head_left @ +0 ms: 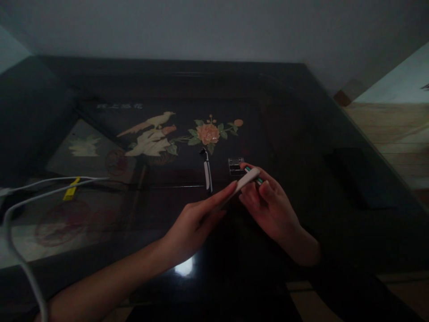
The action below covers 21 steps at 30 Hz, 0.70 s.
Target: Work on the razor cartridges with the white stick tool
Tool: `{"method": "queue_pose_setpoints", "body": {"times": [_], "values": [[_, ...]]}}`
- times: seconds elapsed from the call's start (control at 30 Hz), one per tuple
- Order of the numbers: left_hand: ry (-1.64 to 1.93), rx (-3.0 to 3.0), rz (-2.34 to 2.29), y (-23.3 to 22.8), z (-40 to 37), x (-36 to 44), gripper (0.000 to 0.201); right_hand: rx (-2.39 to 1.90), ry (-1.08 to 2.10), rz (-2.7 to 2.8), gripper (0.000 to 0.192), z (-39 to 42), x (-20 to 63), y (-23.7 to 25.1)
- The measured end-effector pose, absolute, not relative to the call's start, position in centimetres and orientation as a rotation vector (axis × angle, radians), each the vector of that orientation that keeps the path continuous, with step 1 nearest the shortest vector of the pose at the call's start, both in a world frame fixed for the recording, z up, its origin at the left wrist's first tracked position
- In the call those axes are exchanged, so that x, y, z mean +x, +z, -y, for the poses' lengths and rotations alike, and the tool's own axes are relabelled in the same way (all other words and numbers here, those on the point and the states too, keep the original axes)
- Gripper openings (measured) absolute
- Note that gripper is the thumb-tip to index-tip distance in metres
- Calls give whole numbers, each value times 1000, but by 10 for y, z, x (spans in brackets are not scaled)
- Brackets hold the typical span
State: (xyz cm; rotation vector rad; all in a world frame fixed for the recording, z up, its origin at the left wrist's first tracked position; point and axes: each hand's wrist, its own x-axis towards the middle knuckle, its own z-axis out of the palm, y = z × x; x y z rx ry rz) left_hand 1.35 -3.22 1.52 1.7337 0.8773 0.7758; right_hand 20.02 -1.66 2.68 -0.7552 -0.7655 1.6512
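A white-handled razor [247, 178] is held between my two hands above the table. My left hand [197, 223] grips the lower part of its handle, with fingers closed round it. My right hand [271, 205] has its fingers closed at the head end, where a green-and-white striped cartridge [259, 180] shows crosswise behind the handle. Fingers partly cover this head. Beyond my left hand, another razor [207, 174], white and black, lies on the table. A small clear plastic case [236, 164] sits just beyond my right fingertips.
The dark, glossy table [288, 116] carries a bird-and-flower picture [208, 133]. White cables [20, 259] with a yellow tag [71, 189] run along the left. A flat dark object [362, 179] lies at the right. The wall stands behind the table's far edge.
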Motion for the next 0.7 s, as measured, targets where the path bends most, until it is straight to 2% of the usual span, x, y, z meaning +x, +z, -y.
{"method": "queue_pose_setpoints", "body": {"times": [0.23, 0.43, 0.7], "values": [[791, 1690, -965, 14, 29, 12, 56, -689, 1652, 739, 29, 17, 199, 27], [777, 1674, -962, 13, 32, 13, 56, -679, 1666, 741, 30, 19, 197, 26], [771, 1712, -854, 13, 33, 16, 59, -720, 1651, 729, 41, 18, 197, 26]]}}
